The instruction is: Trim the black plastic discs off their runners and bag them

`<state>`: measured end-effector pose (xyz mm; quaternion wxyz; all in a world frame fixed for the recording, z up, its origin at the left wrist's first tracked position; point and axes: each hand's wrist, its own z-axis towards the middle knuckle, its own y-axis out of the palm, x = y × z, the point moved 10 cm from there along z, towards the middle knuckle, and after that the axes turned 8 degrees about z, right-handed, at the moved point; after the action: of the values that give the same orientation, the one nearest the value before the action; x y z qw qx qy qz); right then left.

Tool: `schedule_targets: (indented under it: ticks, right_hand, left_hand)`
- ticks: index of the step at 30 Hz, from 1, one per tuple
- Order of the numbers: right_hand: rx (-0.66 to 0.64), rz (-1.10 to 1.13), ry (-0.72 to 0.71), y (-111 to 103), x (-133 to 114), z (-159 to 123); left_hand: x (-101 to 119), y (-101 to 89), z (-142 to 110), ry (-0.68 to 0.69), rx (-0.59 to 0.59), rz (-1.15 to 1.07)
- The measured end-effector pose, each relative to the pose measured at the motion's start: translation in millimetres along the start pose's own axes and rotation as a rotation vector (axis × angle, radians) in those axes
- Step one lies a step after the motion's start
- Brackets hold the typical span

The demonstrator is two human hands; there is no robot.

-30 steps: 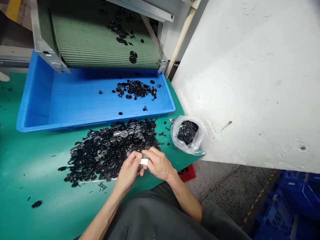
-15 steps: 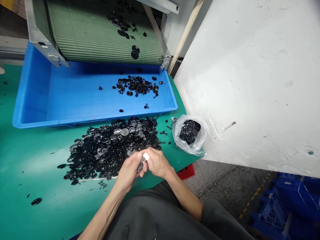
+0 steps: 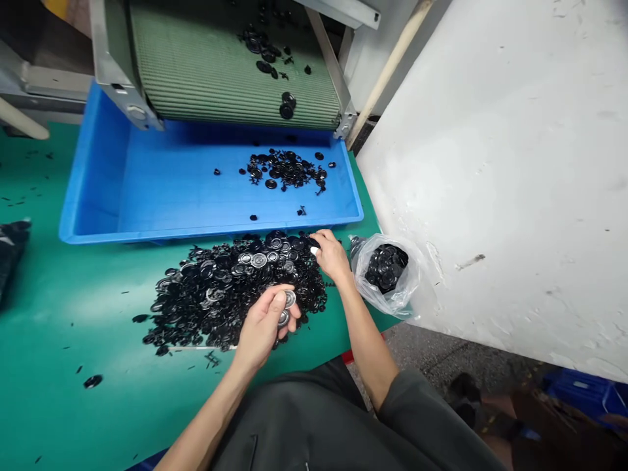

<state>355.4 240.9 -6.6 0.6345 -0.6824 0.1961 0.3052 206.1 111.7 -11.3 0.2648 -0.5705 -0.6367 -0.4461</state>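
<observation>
Green tabletop spreads beneath a heap of small black parts, mostly shiny ringed discs among thin scraps. Two round discs, greyish and glossy, sit above the heap's near edge in the left hand, thumb and fingers closed around them. At the heap's right end, the right hand reaches in, fingers slightly curled; whether they grip anything cannot be told. Just beside it stands an open clear bag of black discs; beyond the heap lies a blue tray.

Glossy blue plastic tray (ribbed green belt)
</observation>
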Motion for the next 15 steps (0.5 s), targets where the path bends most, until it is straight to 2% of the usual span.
schedule_targets:
  ticks: [2,6,10,15]
  right_hand:
    - [0.008,-0.002,-0.050,4,-4,-1]
    - [0.110,0.072,-0.112,-2,-5,-15]
    - [0.130,0.158,-0.110,-8,-3,-32]
    - [0.168,0.109,-0.073,-20,-11,-50]
  left_hand:
    - [1,1.1,-1,0.018,-0.001,0.015]
    - [1,0.6,-1,0.039,0.001,0.031]
    - [3,2.0,-3,0.051,-0.003,0.070]
    - [8,5.2,-7,0.090,-0.015,0.061]
